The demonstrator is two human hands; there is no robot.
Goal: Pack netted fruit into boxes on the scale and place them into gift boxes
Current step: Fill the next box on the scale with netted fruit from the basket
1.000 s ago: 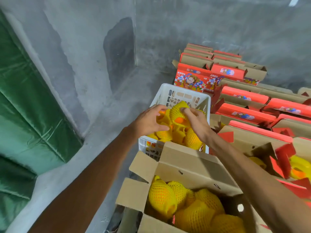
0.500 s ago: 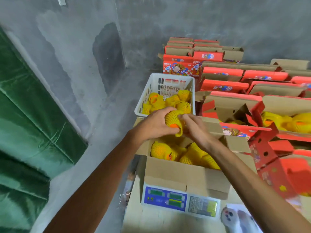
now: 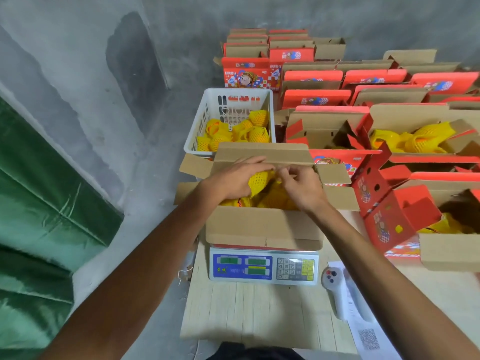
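Observation:
An open cardboard box [image 3: 262,227] stands on the electronic scale [image 3: 263,266] at the table's middle. Several fruits in yellow foam netting lie inside it. My left hand [image 3: 235,179] grips one netted fruit [image 3: 259,179] just above the box's contents. My right hand [image 3: 301,187] is beside it with curled fingers pinching at the net's end. Behind the box, a white plastic basket [image 3: 205,126] holds more netted fruit [image 3: 255,131]. Red gift boxes [image 3: 389,193] stand open to the right, some holding netted fruit.
Rows of red and brown gift boxes [image 3: 314,76] fill the floor behind and to the right. A white handheld device [image 3: 337,289] and a paper slip lie on the wooden table [image 3: 259,313] right of the scale. A green sheet [image 3: 39,203] hangs at left.
Both hands carried one netted fruit from the white basket back and down into the cardboard box on the scale. The view tilted down, bringing the scale and table into sight.

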